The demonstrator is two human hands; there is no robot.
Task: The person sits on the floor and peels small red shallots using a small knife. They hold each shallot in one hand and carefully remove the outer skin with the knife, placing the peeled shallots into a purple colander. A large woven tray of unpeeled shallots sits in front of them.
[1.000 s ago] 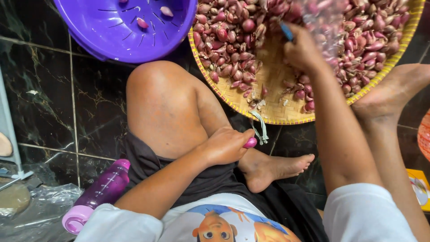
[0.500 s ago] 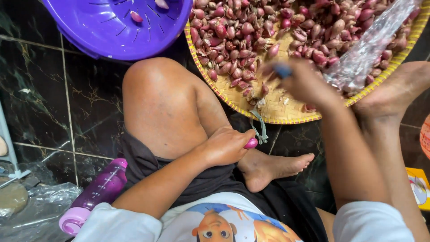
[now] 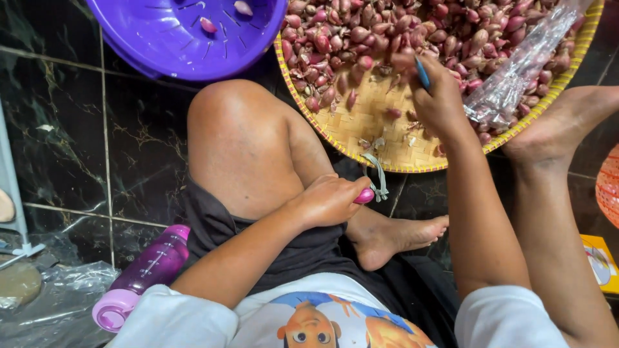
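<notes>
Sitting cross-legged, the person's left hand (image 3: 329,200) is closed round one pink shallot (image 3: 364,196); the right hand (image 3: 438,100) grips a blue-handled knife (image 3: 422,73) over the round woven bamboo tray (image 3: 380,138). Two peeled pieces lie in the purple plastic colander (image 3: 167,38); a heap of unpeeled shallots (image 3: 400,29) remains.

The left hand (image 3: 329,201) is gripping a shallot (image 3: 364,196) on the thigh, while the right hand (image 3: 438,100) is holding a blue knife (image 3: 422,73) over the shallot tray (image 3: 361,122)
</notes>
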